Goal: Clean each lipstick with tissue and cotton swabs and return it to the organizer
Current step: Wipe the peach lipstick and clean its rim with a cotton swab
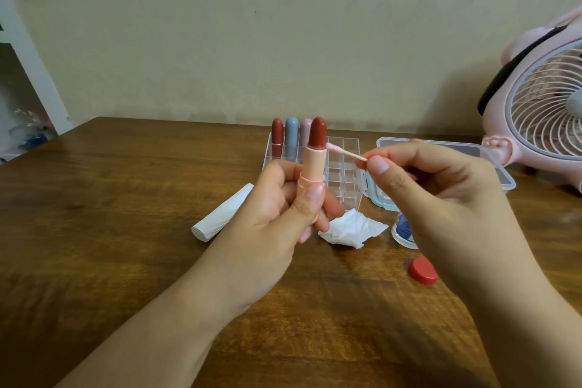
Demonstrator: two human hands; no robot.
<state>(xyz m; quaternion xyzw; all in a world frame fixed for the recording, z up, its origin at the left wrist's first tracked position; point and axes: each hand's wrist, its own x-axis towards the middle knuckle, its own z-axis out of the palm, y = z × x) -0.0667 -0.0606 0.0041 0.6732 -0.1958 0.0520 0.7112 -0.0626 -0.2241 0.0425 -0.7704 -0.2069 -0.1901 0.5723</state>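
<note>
- My left hand (283, 208) grips an uncapped red lipstick (313, 164) upright.
- My right hand (422, 179) pinches a cotton swab (345, 153), tip touching the lipstick's collar, above the clear organizer (343, 173).

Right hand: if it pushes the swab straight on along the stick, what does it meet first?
Probably the lipstick held upright by the left hand. The right hand aims the cotton swab left; its tip sits at the tube rim, seemingly touching, though depth is unclear.
</note>
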